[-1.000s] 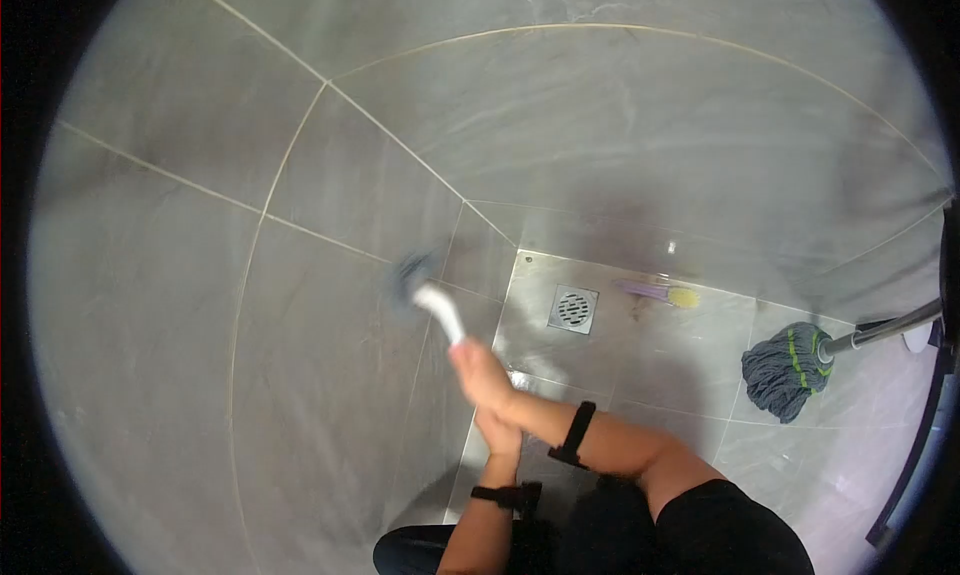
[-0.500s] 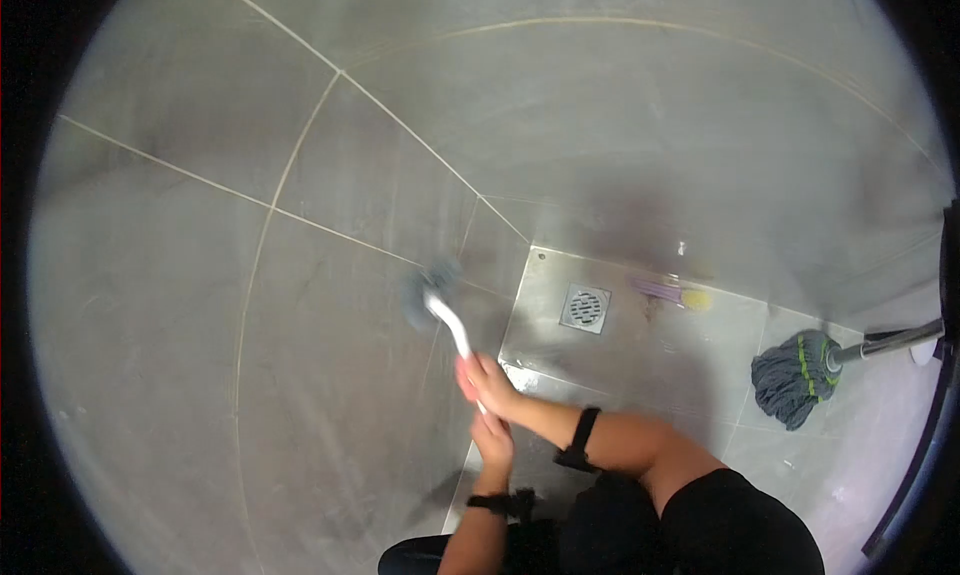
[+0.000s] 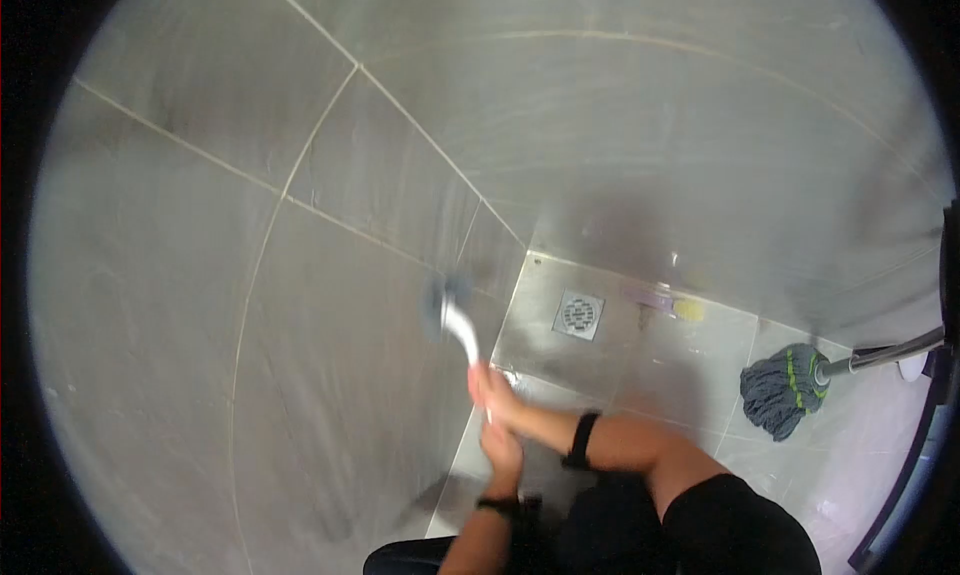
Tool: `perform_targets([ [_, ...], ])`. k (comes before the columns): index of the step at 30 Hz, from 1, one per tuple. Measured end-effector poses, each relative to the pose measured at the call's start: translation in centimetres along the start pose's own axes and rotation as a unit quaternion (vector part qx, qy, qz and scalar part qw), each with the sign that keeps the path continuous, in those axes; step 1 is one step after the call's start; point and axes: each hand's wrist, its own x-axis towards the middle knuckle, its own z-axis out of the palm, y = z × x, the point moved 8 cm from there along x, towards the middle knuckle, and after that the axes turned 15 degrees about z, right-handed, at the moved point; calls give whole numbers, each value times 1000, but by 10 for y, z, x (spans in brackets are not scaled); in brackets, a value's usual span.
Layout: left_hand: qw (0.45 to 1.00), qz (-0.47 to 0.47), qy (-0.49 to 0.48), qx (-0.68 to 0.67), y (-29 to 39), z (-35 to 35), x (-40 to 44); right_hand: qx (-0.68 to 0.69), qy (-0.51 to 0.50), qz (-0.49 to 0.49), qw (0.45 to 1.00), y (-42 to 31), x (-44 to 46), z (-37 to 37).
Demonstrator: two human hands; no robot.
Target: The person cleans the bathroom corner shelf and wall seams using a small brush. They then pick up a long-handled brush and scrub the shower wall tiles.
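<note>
A long-handled scrub brush (image 3: 459, 327) with a white neck, a pink grip and a dark bristle head is against the grey tiled wall (image 3: 340, 355) on my left. Its head is smeared by motion. My right hand (image 3: 497, 395) is closed around the pink grip, nearer the head. Lower down, my left hand (image 3: 501, 449) wraps the end of the handle, just below the right one. Both wrists wear black straps.
A square floor drain (image 3: 579, 315) lies in the corner. Beside it, along the far wall, is a purple and yellow object (image 3: 688, 310), blurred. A grey string mop (image 3: 785, 390) with a metal pole rests on the floor at right.
The brush and both hands have shifted slightly right and down along the wall. The whole view has tilted a little. Both hands keep their hold.
</note>
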Motion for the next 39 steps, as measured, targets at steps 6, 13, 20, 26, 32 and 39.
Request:
perform_targets([
  [6,941,-166,170,-243,-131,14,-157,-269,-53,-29,961,86,-37,17],
  [13,999,-15,-30,40,21,34,59,-96,162,-20,982,-58,34,-41],
  [20,987,-113,92,-71,-35,5,-102,-304,-75,70,947,62,-71,21],
  [26,999,-41,-15,-8,-11,49,78,-115,112,-118,980,-148,2,-5],
  [32,991,-78,92,-59,-2,8,-19,-277,-19,-27,960,-18,-56,27],
  [39,998,48,34,-26,81,24,142,-180,77,-208,958,-256,-35,43],
])
